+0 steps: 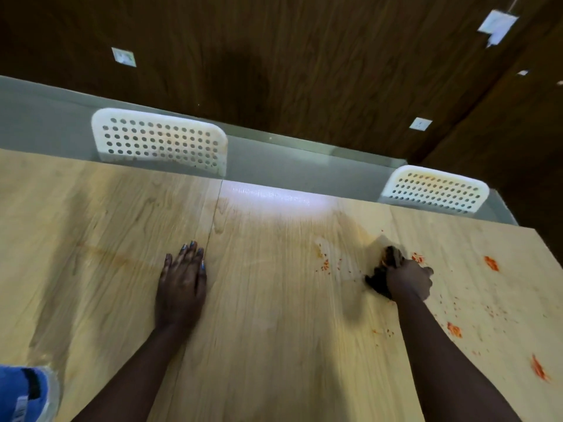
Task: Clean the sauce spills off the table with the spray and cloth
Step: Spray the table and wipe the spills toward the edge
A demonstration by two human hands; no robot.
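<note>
Two white chairs behind table; sauce spills beside cloth.

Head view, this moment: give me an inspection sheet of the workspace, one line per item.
Surface: light wood table, damp streaks at left, red sauce spills and specks on the right side.
Job's things: dark cloth bunched on the table; blue-labelled bottle at lower left, possibly the spray.
Clutter: nothing seen.
Grippers: left hand flat on the table; right hand grips the cloth.
Cables: nothing seen.
Surroundings: two white perforated chair backs, dark wood wall panels.
</note>
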